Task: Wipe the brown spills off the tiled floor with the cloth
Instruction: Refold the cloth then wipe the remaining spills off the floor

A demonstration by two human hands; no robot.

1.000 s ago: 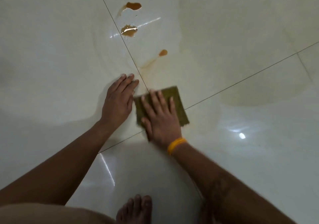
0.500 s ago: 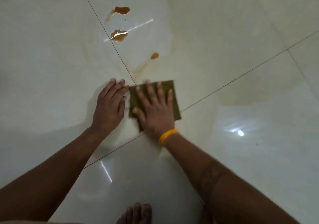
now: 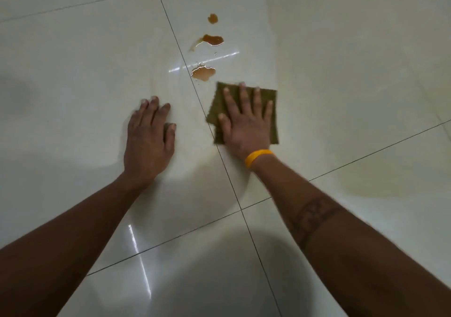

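Note:
An olive-green square cloth (image 3: 272,102) lies flat on the glossy cream floor tiles (image 3: 353,60). My right hand (image 3: 246,124), with a yellow wristband, presses on the cloth with straight spread fingers. My left hand (image 3: 150,137) rests flat on the bare tile to the left of the dark grout line. Three brown spills lie beyond the cloth: a near puddle (image 3: 203,72) just off the cloth's far left corner, a middle puddle with a thin tail (image 3: 212,39), and a small far drop (image 3: 212,18).
Dark grout lines (image 3: 229,182) cross between my forearms. Bright light reflections streak the wet-looking tile near the spills and by my left forearm. My own shadow darkens the tile at the bottom.
My right hand has slid the cloth forward and to the right, over the small brown drop and its streak, which no longer show. My hands are now farther apart. My foot has left the view.

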